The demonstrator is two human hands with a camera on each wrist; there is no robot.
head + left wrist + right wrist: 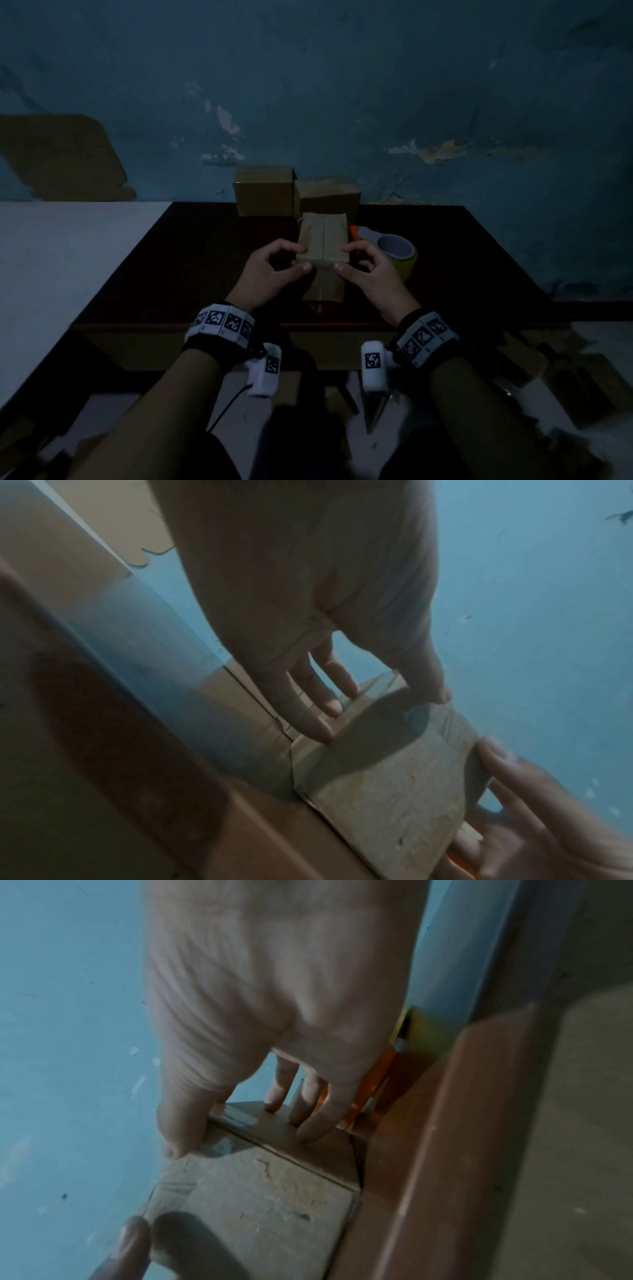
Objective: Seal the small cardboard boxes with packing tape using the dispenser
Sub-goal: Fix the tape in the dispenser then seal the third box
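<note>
Dark table (pixel 178 260) by blue wall; L hand (pixel 274 270) & R hand (pixel 368 274) both clamped on small cardboard box (pixel 323 240), tape dispenser (pixel 390 250) just R of it

Your head view is very dim and underexposed: the wall (pixel 342 85) goes near-black toward the top corners, the dark table (pixel 191 274) loses detail beside your fingers, and only the pale surface (pixel 68 257) far left of them reads bright. Both wrist views are brighter but soft; the left hand (pixel 308 588) and right hand (pixel 274 988) fill the frame out of focus, and the left hand's shadow falls on the box (pixel 394 777) just under its fingertips. Straight edges bow toward the frame borders, and the forearms nearest you smear with blur.
</note>
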